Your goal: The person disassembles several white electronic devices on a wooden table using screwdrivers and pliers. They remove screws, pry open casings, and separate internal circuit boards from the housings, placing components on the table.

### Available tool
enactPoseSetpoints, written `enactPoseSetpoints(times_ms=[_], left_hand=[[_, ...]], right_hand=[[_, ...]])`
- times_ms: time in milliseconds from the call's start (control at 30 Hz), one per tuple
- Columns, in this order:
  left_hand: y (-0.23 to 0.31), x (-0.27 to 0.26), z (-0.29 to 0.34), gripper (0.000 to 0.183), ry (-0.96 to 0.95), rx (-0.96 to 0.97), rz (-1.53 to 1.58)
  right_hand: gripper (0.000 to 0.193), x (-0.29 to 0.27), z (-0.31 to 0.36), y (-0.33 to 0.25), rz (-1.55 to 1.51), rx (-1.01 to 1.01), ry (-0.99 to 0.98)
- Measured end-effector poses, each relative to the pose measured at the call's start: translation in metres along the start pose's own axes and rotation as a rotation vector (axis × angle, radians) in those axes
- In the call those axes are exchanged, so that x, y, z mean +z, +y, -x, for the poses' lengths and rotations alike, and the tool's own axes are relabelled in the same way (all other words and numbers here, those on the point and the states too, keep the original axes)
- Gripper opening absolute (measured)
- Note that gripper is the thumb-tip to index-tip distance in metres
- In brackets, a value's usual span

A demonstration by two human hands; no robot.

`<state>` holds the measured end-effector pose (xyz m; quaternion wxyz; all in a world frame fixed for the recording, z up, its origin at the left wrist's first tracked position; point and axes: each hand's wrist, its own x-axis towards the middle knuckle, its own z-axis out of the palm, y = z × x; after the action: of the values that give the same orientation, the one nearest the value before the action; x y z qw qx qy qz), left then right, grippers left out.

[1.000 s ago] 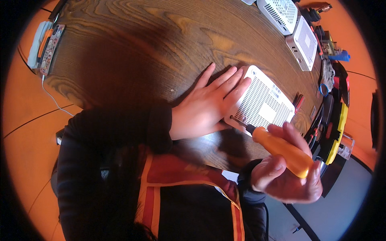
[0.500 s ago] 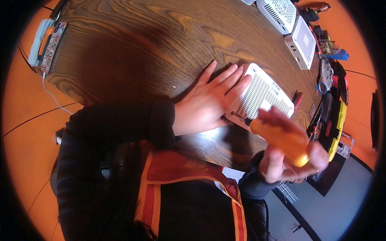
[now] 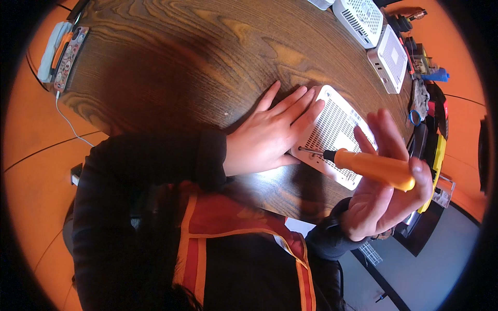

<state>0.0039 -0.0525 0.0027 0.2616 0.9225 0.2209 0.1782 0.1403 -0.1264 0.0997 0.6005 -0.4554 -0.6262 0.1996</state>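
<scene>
A white box-shaped device (image 3: 340, 116) with a perforated grille face lies on the wooden table, slanted toward the lower right. My left hand (image 3: 275, 128) lies flat against its left edge, fingers stretched out and a little apart. In my right hand (image 3: 386, 192) is a screwdriver (image 3: 373, 167) with an orange handle, pinched near its rear end. Two of that hand's fingers stretch out above the handle. The metal shaft points left, and its tip meets the device's near-left corner, at what looks like a screw hole.
Two similar white devices (image 3: 358, 20) (image 3: 390, 58) sit at the table's far right. A grey glove-like cloth (image 3: 419, 96), blue tape (image 3: 436, 75) and a black-yellow case (image 3: 438, 155) line the right edge. A patterned phone (image 3: 71, 59) with a white cable is at far left.
The right hand has shifted slightly right, and its fingers have spread upward off the handle. The screwdriver lies more level, its tip still at the same corner. The left hand stays in place.
</scene>
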Motion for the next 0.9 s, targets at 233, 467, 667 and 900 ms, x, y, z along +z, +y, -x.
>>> enactPoseSetpoints(times_ms=[233, 467, 667, 900], left_hand=[[0.001, -0.009, -0.002, 0.086, 0.072, 0.132, 0.081], [-0.008, -0.024, -0.023, 0.018, 0.018, 0.38, 0.59], [-0.003, -0.039, -0.02, 0.022, -0.102, 0.18, 0.593], [-0.001, -0.041, -0.018, 0.018, -0.022, 0.226, 0.6]], right_hand=[[0.057, 0.0, 0.006, -0.002, 0.24, 0.01, 0.055], [0.048, -0.007, 0.004, 0.008, 0.103, -0.036, -0.043], [0.055, 0.0, 0.005, 0.006, 0.054, 0.005, 0.058], [0.058, -0.004, 0.004, 0.008, 0.1, -0.056, -0.069]])
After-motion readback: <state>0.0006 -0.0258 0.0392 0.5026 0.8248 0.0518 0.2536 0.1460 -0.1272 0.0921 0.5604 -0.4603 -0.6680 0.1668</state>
